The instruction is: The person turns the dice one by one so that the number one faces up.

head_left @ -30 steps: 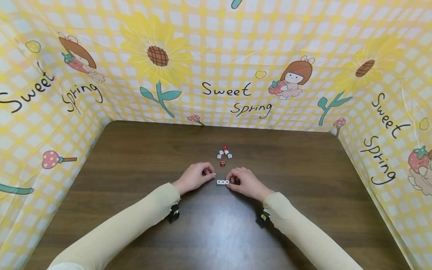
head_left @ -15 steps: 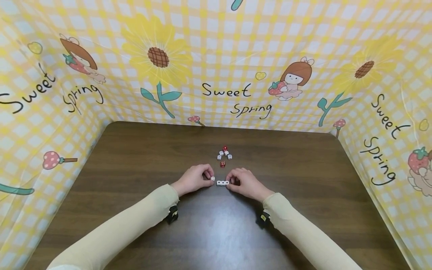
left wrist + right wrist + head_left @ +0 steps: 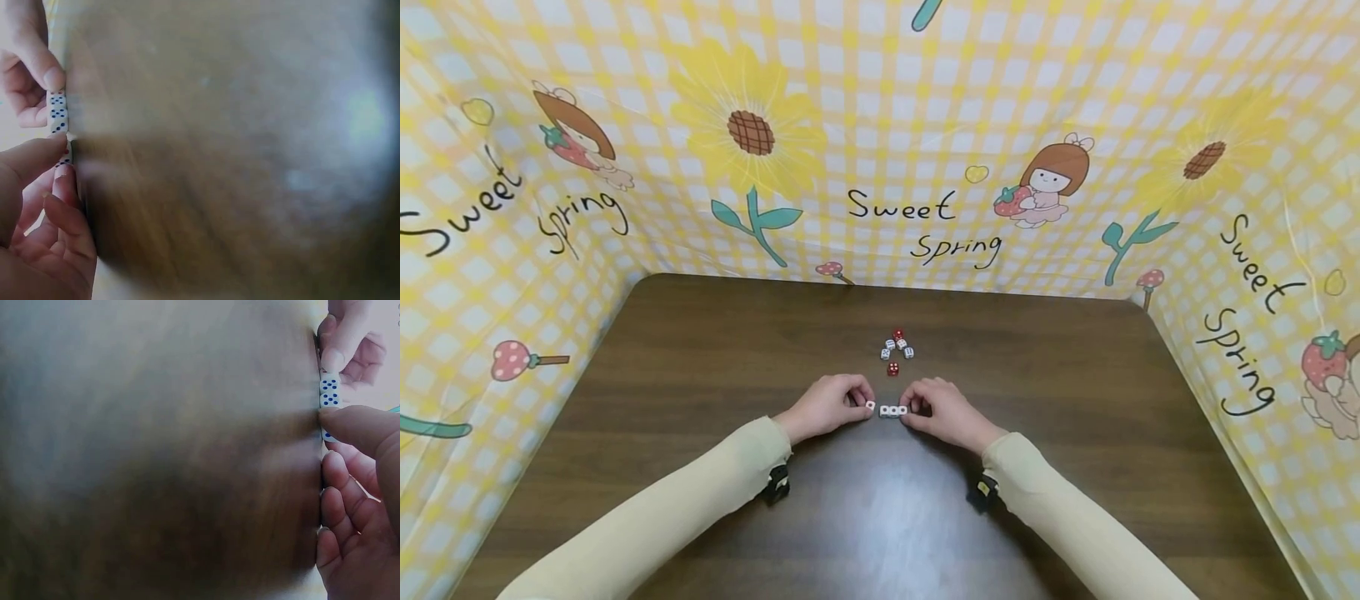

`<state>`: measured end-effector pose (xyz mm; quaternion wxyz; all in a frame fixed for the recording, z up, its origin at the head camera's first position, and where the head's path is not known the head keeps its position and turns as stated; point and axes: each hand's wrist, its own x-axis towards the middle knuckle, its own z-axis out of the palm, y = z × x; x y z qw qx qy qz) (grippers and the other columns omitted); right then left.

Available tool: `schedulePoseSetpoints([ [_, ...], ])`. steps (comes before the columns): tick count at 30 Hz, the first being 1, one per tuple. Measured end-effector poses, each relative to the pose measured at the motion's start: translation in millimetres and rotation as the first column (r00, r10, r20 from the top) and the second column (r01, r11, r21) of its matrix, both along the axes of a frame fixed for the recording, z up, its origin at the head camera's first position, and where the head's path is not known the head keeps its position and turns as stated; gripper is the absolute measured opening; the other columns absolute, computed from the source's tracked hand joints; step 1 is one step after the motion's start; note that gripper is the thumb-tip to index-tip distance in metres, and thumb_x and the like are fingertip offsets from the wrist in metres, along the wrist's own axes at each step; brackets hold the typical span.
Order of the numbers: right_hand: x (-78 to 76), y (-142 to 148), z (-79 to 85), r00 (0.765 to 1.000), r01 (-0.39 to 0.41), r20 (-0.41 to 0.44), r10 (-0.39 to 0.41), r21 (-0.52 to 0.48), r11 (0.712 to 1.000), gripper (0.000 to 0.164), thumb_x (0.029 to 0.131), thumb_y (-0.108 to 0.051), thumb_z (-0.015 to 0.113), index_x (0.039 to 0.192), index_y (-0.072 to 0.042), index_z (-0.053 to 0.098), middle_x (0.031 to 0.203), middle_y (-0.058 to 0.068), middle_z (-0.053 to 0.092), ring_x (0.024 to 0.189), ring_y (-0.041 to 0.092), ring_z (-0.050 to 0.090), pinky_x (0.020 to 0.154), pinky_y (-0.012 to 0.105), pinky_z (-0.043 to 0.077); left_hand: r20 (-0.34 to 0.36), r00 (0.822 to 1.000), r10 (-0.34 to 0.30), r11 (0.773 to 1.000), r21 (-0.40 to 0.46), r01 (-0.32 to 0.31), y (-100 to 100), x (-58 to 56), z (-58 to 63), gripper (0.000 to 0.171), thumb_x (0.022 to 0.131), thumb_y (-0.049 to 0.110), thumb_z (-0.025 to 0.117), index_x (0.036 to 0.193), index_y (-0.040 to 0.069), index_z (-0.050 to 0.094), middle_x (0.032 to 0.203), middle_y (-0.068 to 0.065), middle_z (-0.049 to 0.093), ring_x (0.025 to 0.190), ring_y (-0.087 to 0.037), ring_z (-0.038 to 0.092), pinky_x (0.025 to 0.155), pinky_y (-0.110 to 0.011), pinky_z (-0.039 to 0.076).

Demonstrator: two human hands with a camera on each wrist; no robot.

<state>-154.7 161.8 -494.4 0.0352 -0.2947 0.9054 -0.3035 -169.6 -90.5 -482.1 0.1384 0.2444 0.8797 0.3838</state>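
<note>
A white die (image 3: 870, 406) sits at the tips of the left hand (image 3: 827, 406), pinched between thumb and forefinger, with one spot on its upward face. It is slightly turned, just to the left of a row of three white dice (image 3: 893, 411); the head view shows a narrow gap between them. Whether the pinched die touches the desk (image 3: 850, 533) is too small to tell. The three dice of the row lie side by side, running left to right, each with a single spot on top; two near faces show five blue dots in the right wrist view.

The right hand (image 3: 951, 412) pinches the right end of the row, thumb on the near side and forefinger on the far side, its other fingers curled beneath the palm.

The step in hand appears to be adding the pinched die to the row's left end while the right hand steadies the other end. As I judge it, the next move calls for squaring that die, keeping its single spot up, and closing the gap gently so the row is not knocked crooked.

Beyond the row, near the middle, lies a red die (image 3: 892, 368); farther off are four loose white dice (image 3: 885, 354) and, farthest, another red die (image 3: 898, 333). A yellow checked cloth (image 3: 895, 108) rises behind the desk's far edge.
</note>
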Motion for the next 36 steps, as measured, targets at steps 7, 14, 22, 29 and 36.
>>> schedulePoseSetpoints([
  [7,-1.6,1.1,1.3,1.000,0.016,0.005,-0.016,-0.005,1.000,0.012,0.090,-0.018,0.081,0.096,-0.018,0.070,0.083,-0.008,0.059,0.081,0.012,0.050,0.078,0.030,0.038,-0.061,0.998,0.003,0.999,-0.039,-0.005,7.3,2.0,0.9,0.012,0.088,0.014,0.083,0.091,0.015,0.072,0.080,0.008,0.068,0.072,-0.005,0.059,0.070,-0.028,0.048],
  [14,-3.6,-2.1,3.6,0.995,0.089,0.052,-0.089,0.002,0.996,0.011,0.091,-0.017,0.081,0.096,-0.017,0.070,0.081,-0.010,0.059,0.082,0.012,0.050,0.079,0.033,0.040,-0.064,0.997,0.051,0.997,-0.052,-0.054,15.6,-0.2,3.3,0.011,0.089,0.014,0.082,0.091,0.014,0.071,0.078,0.008,0.067,0.070,-0.006,0.056,0.068,-0.029,0.047],
  [22,-15.2,-7.6,2.5,0.983,0.134,0.137,-0.125,-0.057,0.989,0.010,0.093,-0.011,0.079,0.097,-0.012,0.070,0.085,-0.003,0.060,0.077,0.011,0.053,0.072,0.029,0.046,-0.068,0.994,0.090,0.996,0.022,-0.089,17.2,-8.8,0.5,0.010,0.089,0.007,0.080,0.091,0.009,0.071,0.078,0.004,0.066,0.070,-0.007,0.056,0.067,-0.027,0.047],
  [29,-25.6,-10.3,0.3,0.980,0.153,0.133,-0.145,-0.055,0.987,0.010,0.093,-0.012,0.079,0.098,-0.014,0.071,0.085,-0.002,0.059,0.078,0.012,0.054,0.072,0.029,0.046,-0.032,0.993,0.113,0.993,0.048,-0.111,16.2,-18.1,-4.4,0.008,0.091,0.006,0.079,0.092,0.008,0.071,0.078,0.002,0.066,0.071,-0.010,0.058,0.067,-0.027,0.048],
  [36,-28.1,-9.0,-1.5,0.976,0.178,0.135,-0.170,-0.049,0.983,0.011,0.092,-0.013,0.080,0.098,-0.015,0.071,0.083,-0.003,0.059,0.078,0.013,0.053,0.073,0.031,0.045,-0.041,0.993,0.108,0.993,0.058,-0.106,17.8,-23.2,-6.6,0.008,0.090,0.006,0.079,0.093,0.007,0.072,0.078,0.002,0.066,0.071,-0.010,0.058,0.067,-0.027,0.049],
])
